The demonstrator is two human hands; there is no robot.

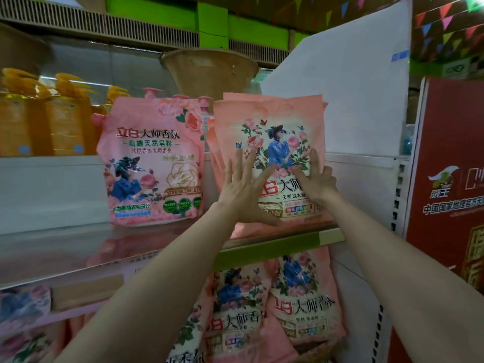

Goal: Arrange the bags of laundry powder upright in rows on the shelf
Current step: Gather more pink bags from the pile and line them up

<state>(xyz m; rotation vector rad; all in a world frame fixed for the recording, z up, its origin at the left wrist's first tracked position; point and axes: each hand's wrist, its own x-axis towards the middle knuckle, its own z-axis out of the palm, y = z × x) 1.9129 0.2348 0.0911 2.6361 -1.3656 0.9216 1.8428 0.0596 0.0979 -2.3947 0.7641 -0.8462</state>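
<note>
A pink laundry powder bag [272, 119] with a flower print stands upright at the right end of the shelf [275, 244]. More pink bags stand behind it. My left hand [243, 189] lies flat against its front with the fingers spread. My right hand [315, 179] presses flat on the bag's right side. To the left stands a second pink bag with a spout [154, 161], upright and apart from both hands. On the shelf below, several similar bags [301, 297] lean side by side.
Orange pump bottles [52, 119] fill the back left of the shelf. A white board [353, 87] leans behind the bags. A red carton [450, 179] stands at the right. A woven basket [209, 69] sits behind. The shelf's left front is bare.
</note>
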